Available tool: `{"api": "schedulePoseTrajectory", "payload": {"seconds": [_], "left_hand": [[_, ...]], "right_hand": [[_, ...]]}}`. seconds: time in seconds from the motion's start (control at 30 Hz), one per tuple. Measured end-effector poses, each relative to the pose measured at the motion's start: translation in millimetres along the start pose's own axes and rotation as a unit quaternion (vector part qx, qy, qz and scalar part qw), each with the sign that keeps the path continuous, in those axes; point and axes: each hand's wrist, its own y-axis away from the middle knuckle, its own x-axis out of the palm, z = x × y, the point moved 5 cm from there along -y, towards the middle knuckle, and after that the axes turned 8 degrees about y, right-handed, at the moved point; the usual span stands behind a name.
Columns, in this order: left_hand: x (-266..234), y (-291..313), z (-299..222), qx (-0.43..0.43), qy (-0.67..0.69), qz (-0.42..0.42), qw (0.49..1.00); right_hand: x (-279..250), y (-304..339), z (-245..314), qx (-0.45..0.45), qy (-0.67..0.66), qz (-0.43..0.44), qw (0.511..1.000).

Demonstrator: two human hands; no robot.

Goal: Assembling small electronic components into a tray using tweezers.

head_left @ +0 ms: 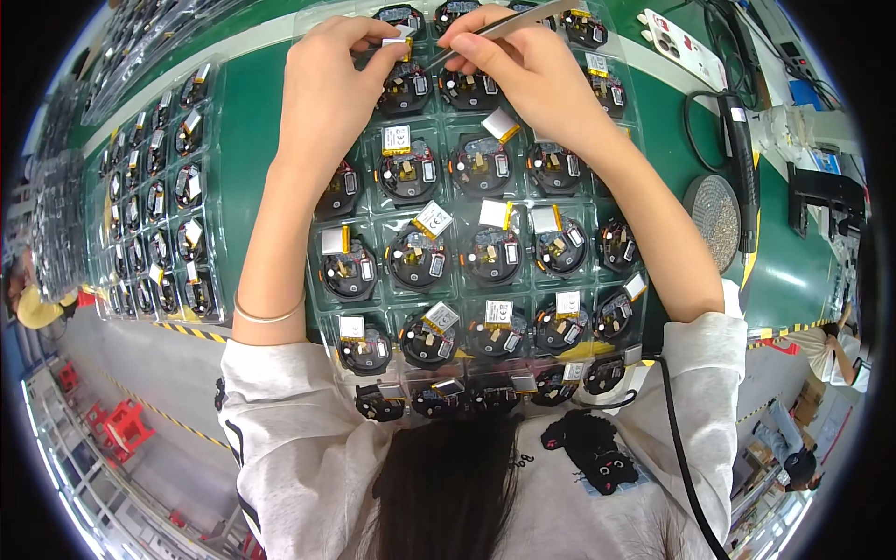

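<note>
A clear plastic tray lies in front of me, its pockets holding round black circuit assemblies, many with a small silver battery pouch with yellow tape. At the tray's far side, my left hand has thumb and forefinger closed on a battery pouch above one assembly. My right hand grips metal tweezers, whose tips point down-left toward the same assembly, close to my left fingertips. Whether the tips touch anything is too small to tell.
On the green table, a second filled tray lies to the left, beside stacked clear trays. To the right are a white phone, a black-handled corded tool and a round dish of granular material. A black cable hangs beside my right arm.
</note>
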Motion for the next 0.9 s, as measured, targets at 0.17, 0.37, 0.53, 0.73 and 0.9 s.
{"api": "schedulePoseTrajectory", "payload": {"seconds": [0.17, 0.37, 0.53, 0.73, 0.9], "left_hand": [[2, 0, 6, 0.01, -0.032, 0.005, 0.999], [-4, 1, -6, 0.037, -0.035, 0.003, 0.999], [-3, 10, -18, 0.004, 0.128, 0.123, 0.984], [0, 6, -10, 0.03, 0.052, 0.069, 0.996], [5, 8, 1, -0.028, 0.073, 0.081, 0.994]], "right_hand": [[2, -2, -2, -0.012, 0.028, 0.003, 1.0], [3, -1, -5, -0.006, 0.025, -0.004, 1.0], [1, 0, -4, -0.034, 0.06, -0.018, 0.997], [2, 0, -3, -0.029, 0.065, -0.012, 0.997], [1, 1, -4, -0.03, 0.058, -0.016, 0.998]]}}
